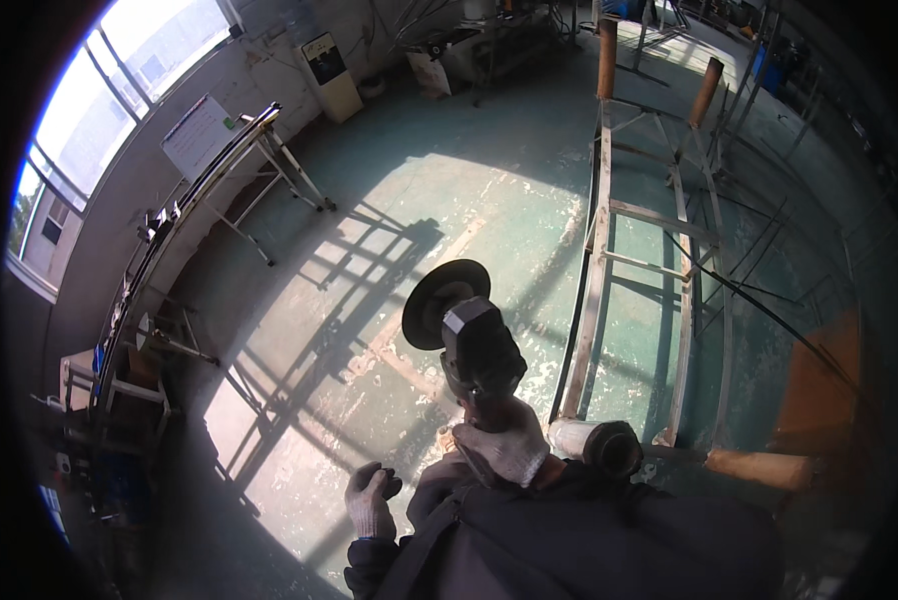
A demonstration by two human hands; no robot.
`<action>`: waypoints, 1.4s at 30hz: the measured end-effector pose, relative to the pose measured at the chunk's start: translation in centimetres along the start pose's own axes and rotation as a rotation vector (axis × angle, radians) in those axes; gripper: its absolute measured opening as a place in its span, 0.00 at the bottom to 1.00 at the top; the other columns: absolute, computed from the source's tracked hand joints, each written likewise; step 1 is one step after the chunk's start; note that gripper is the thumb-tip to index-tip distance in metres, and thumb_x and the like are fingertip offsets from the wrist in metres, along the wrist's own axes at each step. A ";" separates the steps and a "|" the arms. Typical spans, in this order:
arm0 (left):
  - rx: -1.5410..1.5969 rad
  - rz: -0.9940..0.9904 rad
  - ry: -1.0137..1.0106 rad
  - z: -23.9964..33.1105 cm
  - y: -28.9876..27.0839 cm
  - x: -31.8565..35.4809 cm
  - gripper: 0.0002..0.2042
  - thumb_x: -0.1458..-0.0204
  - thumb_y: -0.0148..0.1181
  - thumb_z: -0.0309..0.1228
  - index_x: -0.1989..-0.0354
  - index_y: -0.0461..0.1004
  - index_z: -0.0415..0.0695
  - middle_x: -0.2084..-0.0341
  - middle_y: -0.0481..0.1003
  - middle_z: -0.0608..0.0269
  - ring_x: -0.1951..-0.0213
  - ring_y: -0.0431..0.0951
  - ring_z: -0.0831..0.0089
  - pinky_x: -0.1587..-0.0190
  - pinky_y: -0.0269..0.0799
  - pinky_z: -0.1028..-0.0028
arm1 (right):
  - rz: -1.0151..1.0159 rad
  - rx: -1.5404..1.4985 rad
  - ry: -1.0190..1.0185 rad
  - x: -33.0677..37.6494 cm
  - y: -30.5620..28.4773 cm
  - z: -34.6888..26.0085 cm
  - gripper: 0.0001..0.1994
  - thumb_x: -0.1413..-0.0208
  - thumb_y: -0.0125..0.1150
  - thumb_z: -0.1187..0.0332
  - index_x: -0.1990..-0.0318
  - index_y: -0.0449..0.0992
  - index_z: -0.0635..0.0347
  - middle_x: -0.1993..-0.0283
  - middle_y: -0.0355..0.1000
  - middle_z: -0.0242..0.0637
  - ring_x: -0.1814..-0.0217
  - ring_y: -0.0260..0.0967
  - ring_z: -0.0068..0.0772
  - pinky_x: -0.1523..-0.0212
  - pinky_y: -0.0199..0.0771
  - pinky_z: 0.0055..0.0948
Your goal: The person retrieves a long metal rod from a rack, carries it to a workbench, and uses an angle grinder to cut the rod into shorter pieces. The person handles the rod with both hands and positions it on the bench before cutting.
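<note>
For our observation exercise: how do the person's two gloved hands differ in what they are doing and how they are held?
The right hand is wrapped around the body of an angle grinder, raised in front of the torso; the left hand holds nothing. The left hand hangs lower and further out, loosely curled, while the right hand grips firmly. Both wear pale work gloves.
</note>
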State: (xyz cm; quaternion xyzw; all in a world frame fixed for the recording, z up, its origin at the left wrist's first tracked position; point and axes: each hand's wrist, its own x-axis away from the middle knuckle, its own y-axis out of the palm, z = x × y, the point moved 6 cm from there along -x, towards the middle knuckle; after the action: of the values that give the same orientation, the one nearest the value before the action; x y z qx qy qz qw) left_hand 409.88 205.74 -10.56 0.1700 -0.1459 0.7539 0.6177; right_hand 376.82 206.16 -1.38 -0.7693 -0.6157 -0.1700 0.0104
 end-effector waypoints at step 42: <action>-1.021 -1.162 0.184 31.3 93.2 -113.6 0.12 0.49 0.71 0.27 0.56 0.87 0.41 0.62 0.85 0.55 0.62 0.87 0.60 0.61 0.85 0.62 | 1.306 0.337 0.735 -87.2 -44.4 -9.7 0.21 0.50 0.79 0.61 0.49 0.88 0.58 0.49 0.87 0.56 0.42 0.85 0.61 0.41 0.85 0.52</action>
State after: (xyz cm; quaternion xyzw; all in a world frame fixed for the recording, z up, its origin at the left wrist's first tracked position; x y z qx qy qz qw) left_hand 341.18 73.97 -32.97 -0.1498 -0.3106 0.1598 0.9250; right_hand 316.14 132.40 -24.79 -0.8588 -0.0111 -0.2781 0.4300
